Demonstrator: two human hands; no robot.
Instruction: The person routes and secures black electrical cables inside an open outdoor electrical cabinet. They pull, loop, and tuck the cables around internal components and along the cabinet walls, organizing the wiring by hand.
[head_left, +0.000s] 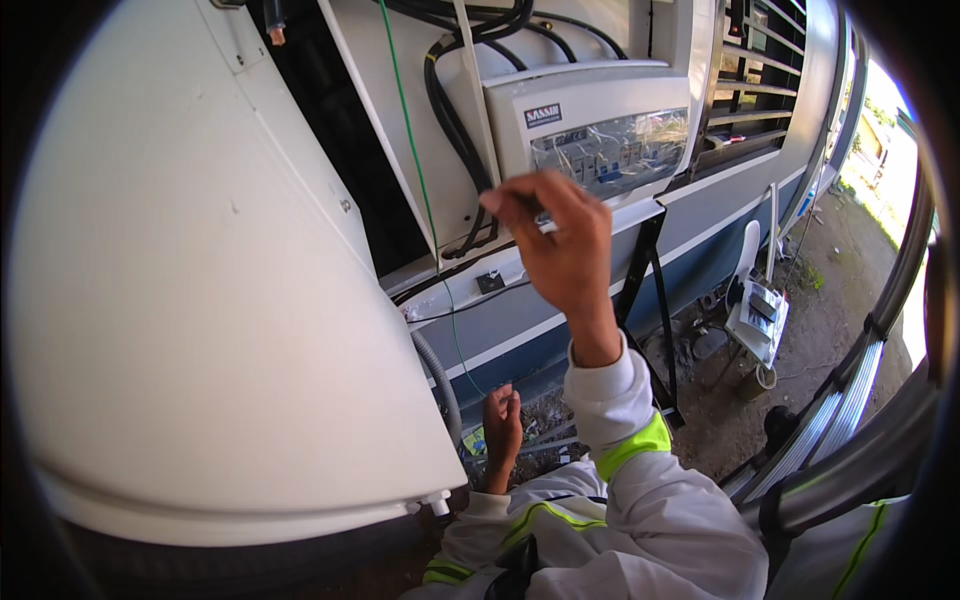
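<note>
A thin green wire [412,130] runs down the open cabinet, passes out at its lower edge and reaches my left hand [502,428]. That hand is low, beside the grey flexible conduit, with its fingers closed on the wire's lower end. Higher up, my right hand [562,238] is raised in front of the white breaker box [590,125]. Its fingers curl with the tips drawn together near the black cables [452,115]; what they hold, if anything, I cannot make out. Clear plastic film covers the box's window.
A large white panel [230,300] fills the left side. Grey conduit [437,380] hangs along its edge. A black bracket [645,265] stands below the breaker box. To the right are a white chair [755,325] with things on it, a louvred opening [755,75] and dark railing [850,440].
</note>
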